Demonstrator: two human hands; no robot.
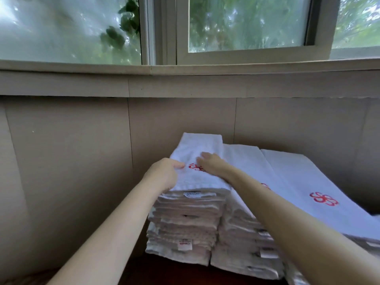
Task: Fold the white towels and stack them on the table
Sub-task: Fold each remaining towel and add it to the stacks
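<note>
Three tall stacks of folded white towels stand side by side against the wall. On the left stack lies the top towel, white with a red flower logo. My left hand holds that towel's left edge, thumb on top and fingers curled over the side. My right hand lies flat on the towel, fingers straight, partly covering the logo. The middle stack sits under my right forearm. The right stack also shows a red logo on top.
A beige panelled wall rises right behind the stacks, with a window sill and windows above. The dark wooden table shows only as a strip in front of the stacks.
</note>
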